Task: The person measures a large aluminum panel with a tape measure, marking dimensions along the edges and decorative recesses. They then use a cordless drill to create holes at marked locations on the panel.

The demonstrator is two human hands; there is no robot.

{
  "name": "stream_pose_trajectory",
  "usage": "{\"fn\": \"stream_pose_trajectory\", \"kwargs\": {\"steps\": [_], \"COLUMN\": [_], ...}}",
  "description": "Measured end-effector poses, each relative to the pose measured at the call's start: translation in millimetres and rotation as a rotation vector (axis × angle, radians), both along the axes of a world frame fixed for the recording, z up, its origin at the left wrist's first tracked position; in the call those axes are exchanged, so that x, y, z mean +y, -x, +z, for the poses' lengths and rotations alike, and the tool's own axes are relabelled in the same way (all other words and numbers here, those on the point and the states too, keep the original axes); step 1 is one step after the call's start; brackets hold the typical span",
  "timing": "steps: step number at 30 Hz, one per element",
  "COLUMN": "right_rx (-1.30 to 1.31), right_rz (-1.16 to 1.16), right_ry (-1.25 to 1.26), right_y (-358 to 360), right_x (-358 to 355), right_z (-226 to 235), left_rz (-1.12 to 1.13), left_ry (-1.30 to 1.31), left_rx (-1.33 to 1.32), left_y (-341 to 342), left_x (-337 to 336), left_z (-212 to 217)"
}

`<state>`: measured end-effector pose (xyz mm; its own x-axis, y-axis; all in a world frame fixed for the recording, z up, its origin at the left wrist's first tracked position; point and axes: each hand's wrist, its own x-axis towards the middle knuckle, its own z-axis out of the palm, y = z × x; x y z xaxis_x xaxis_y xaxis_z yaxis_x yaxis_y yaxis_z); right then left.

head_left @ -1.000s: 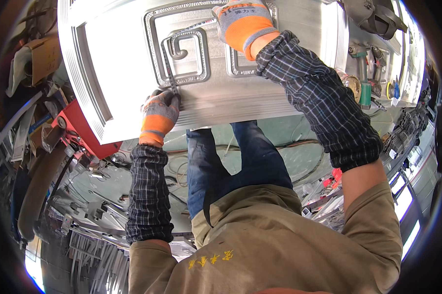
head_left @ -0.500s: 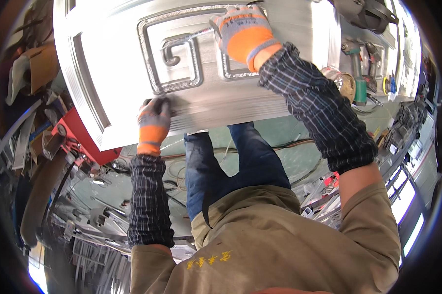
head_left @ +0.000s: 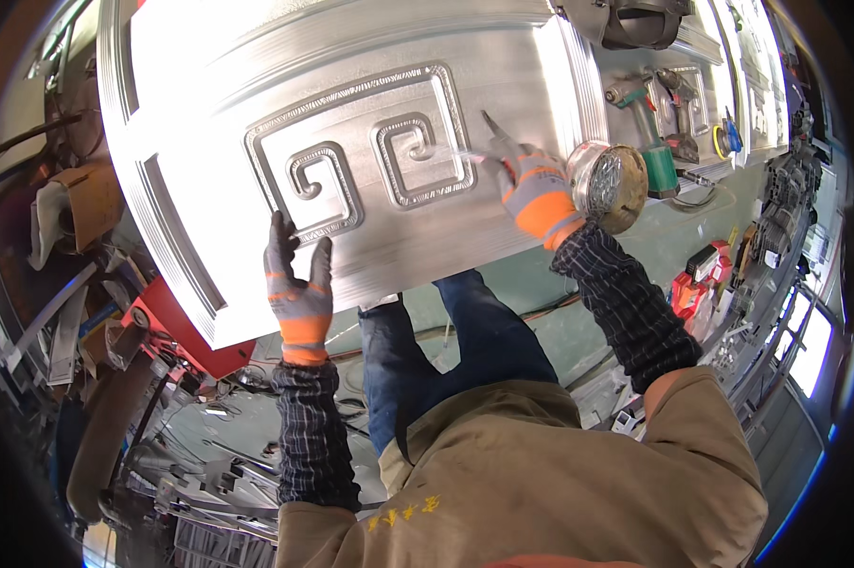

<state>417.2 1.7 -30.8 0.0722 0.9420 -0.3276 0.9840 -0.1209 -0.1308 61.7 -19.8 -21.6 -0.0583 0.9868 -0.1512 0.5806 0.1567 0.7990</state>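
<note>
A silvery metal panel with raised, square spiral trim lies in front of me. My left hand, in a grey and orange glove, is at the panel's near edge with its fingers apart and nothing in them. Further right, my right hand, gloved alike, hovers over or rests on the panel beside the right spiral. Between its thumb and fingers is a thin pale rod, blurred, pointing left toward the trim. One finger stretches forward. What sort of rod it is, I cannot make out.
Just right of my right hand stands a round tin with small metallic bits in it. Beyond it lie a green power tool and a dark mask. A red machine stands by the panel's left corner. Cables cross the floor.
My right hand has moved right and nearer to me, off the top of the spiral trim, with the thin rod. My left hand has opened its fingers. The whole view has shifted.
</note>
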Motion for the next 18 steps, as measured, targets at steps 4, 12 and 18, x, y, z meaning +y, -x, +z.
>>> {"fn": "stream_pose_trajectory", "kwargs": {"steps": [4, 12, 18], "right_rx": [-0.094, -0.304, -0.286], "right_rz": [-0.262, -0.246, 0.030], "right_ry": [0.081, 0.055, -0.060], "right_y": [-2.0, -25.4, 1.4], "right_x": [29.6, 49.7, 3.0], "right_z": [-8.7, -62.6, -46.2], "left_rz": [0.115, -0.362, -0.315], "left_ry": [0.031, -0.093, -0.072], "left_rx": [0.136, 0.498, 0.459], "left_y": [33.0, 67.2, 71.2], "left_x": [22.3, 23.4, 15.0], "left_z": [-38.5, -68.0, -85.0]}}
